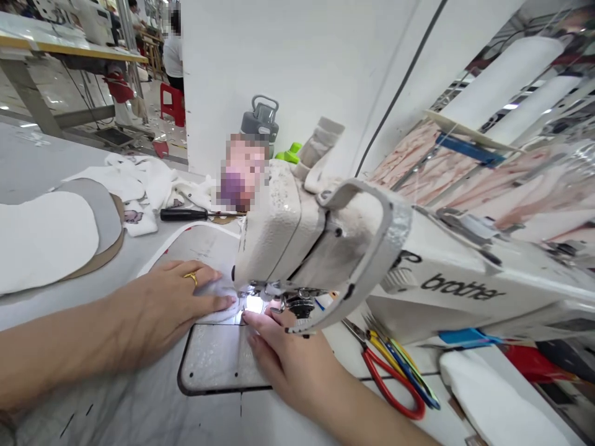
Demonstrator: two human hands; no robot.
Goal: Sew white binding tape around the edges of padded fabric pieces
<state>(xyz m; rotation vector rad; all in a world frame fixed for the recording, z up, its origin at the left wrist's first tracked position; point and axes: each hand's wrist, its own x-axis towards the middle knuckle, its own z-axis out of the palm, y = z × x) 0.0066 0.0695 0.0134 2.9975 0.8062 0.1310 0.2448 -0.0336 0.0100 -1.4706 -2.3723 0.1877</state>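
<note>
My left hand (179,294), wearing a gold ring, lies flat with fingers apart on a piece of white fabric (218,314). This fabric runs under the needle area of a white sewing machine (274,229), lit by a small lamp. Just to the right of the needle, my right hand (295,359) has its fingers bent together at the fabric's edge, close to the presser foot (255,291). Machine parts hide some of its fingers. Below both hands is the metal needle plate (218,359).
Red-handled scissors (395,384) and several slim tools lie right of the machine. A black-handled screwdriver (183,214), white cut pieces (44,238) and a bottle (260,121) stand or lie left and behind. White fabric (493,396) rests at lower right. A person (174,56) is in the background.
</note>
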